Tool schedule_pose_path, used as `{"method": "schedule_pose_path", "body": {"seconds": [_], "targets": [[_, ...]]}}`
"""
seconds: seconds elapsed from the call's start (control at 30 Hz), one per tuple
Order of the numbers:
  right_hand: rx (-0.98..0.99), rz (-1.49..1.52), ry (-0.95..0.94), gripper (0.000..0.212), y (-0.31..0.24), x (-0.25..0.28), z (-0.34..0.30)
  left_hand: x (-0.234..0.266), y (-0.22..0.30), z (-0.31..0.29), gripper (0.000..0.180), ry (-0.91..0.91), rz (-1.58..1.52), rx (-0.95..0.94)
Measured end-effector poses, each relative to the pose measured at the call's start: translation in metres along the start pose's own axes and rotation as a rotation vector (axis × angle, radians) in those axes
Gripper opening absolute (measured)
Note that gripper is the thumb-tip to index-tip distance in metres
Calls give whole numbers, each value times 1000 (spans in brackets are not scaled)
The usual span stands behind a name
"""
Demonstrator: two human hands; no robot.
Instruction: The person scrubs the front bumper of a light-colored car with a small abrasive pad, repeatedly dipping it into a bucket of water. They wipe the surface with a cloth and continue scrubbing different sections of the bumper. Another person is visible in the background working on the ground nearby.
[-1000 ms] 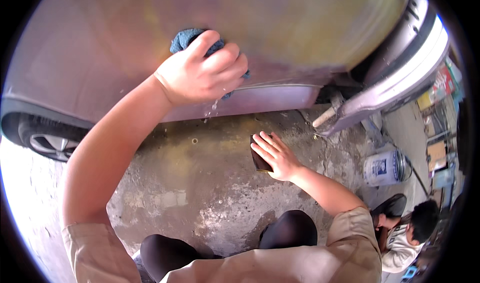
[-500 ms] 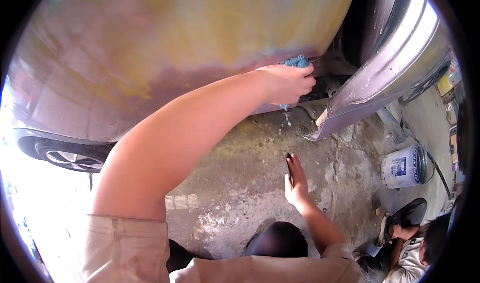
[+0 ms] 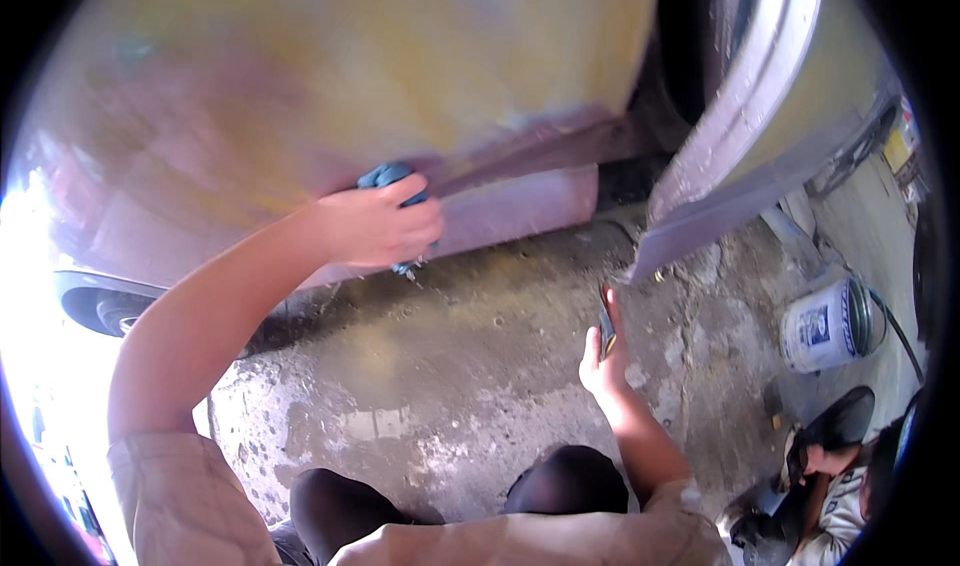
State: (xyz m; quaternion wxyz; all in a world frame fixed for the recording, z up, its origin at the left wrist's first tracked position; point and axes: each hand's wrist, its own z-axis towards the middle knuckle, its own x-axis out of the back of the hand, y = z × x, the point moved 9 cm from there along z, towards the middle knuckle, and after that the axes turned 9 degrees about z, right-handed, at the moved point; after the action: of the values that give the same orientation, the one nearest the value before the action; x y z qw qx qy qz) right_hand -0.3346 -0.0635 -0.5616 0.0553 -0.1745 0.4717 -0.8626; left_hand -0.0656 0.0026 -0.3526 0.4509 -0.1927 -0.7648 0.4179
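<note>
Car panel, patchy yellow & purple, fills the upper part of the view. L hand is at the panel's lower part, grip closed round a blue cloth; cloth sits up against the panel, bits poking out above & below the fingers. R hand is lower down, below the panel's R end & well apart from it, grip closed on a thin dark pad, seen nearly edge-on, thumb one side & fingers t'other.

Purple sill strip runs along just under the panel. Wheel partly seen below the panel's L end. To R of panel, past a dark gap, there's another body section, purple-silver w/ a bright curved band. White bucket w/ blue label & wire handle stands on the concrete floor, well R of & below panel. Beyond, lower still, a seated co-worker, partly cut off by the view's edge. Person's dark-clad knees are well below panel.
</note>
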Motion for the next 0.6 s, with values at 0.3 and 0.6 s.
{"method": "schedule_pose_path", "body": {"seconds": [0.3,0.6], "targets": [[32,222,-31,68,-52,-41,30,28,31,-157,6,47,72,167],[-399,460,69,67,16,-47,-17,-1,125,-266,5,-174,37,264]]}}
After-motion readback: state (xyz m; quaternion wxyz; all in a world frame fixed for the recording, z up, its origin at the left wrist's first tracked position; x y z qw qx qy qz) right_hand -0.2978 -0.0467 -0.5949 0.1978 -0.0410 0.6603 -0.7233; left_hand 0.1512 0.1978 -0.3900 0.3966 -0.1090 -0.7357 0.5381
